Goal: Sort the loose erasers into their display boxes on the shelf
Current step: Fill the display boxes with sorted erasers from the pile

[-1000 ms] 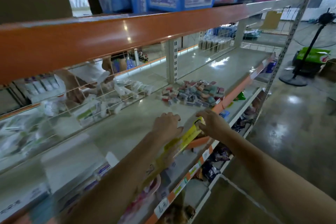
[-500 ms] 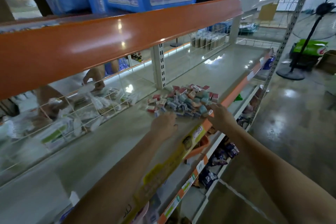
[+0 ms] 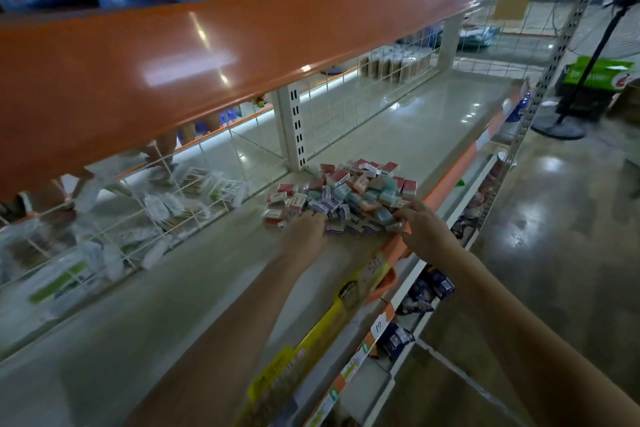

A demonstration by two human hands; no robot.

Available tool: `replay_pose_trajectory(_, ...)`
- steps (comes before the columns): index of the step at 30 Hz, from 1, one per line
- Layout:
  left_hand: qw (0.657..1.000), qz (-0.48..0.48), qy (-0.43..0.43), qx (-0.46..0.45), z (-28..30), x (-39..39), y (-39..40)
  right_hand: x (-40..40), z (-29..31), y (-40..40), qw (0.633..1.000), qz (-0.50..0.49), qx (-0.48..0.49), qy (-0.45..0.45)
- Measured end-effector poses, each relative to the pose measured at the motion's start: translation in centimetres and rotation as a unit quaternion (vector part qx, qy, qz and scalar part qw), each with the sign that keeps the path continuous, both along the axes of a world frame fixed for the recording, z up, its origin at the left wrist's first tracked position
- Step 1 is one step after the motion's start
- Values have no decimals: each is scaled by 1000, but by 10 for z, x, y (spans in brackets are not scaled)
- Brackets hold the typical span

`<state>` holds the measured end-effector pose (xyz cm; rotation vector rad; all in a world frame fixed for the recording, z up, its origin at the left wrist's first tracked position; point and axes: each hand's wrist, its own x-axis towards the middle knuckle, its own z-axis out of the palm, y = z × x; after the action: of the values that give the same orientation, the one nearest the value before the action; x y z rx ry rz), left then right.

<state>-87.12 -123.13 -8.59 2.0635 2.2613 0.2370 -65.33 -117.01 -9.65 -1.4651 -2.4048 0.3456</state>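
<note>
A heap of loose erasers [image 3: 349,192] in red, blue, teal and pink wrappers lies on the grey shelf [image 3: 194,288], near its front edge and beside the white upright. My left hand [image 3: 304,236] reaches the heap's near left edge; its fingertips are buried among the erasers, so the grip is hidden. My right hand [image 3: 424,230] touches the heap's near right corner with its fingers stretched out. A long yellow box [image 3: 304,354] lies along the shelf's front edge under my left forearm.
An orange beam [image 3: 207,45] of the shelf above hangs low over the work area. A wire grid [image 3: 346,107] backs the shelf, with bagged goods behind it at left. To the right the shelf runs bare. A fan stand [image 3: 557,125] is on the floor.
Both hands have moved forward from the yellow box at the shelf's front edge to the eraser heap. The view has shifted closer to the heap.
</note>
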Motion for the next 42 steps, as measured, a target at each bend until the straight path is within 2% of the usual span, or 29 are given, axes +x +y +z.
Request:
replay_pose_trajectory(8, 993, 68, -90, 43, 2, 15, -5, 19, -3, 11, 994, 73, 38, 76)
replay_pose_trajectory(12, 976, 96, -182, 74, 8, 24, -10, 20, 9, 9, 977, 107, 37, 183)
replay_pose_trajectory(14, 971, 102, -194, 94, 12, 30, -16, 18, 19, 6, 965, 110, -15, 237)
replay_pose_trajectory(16, 971, 97, -184, 118, 15, 36, -21, 14, 28, 4, 942, 116, -112, 295)
replay_pose_trajectory(19, 964, 103, -194, 151, 20, 48, -31, 9, 36, 3, 860, 113, -295, 401)
replay_pose_trajectory(21, 957, 124, -204, 167, 21, 53, -39, 7, 40, 0, 817, 115, -369, 428)
replay_pose_trajectory(27, 921, 192, -268, 208, 20, 59, -71, -3, 40, -6, 745, 165, -487, 424)
replay_pose_trajectory(32, 892, 252, -288, 241, 18, 54, -111, -28, 37, -25, 780, 276, -448, 339)
replay_pose_trajectory(39, 855, 330, -268, 296, 22, 40, -181, -71, 42, -72, 770, 346, -426, 326)
replay_pose_trajectory(42, 847, 348, -260, 307, 27, 29, -218, -94, 43, -97, 777, 381, -400, 302)
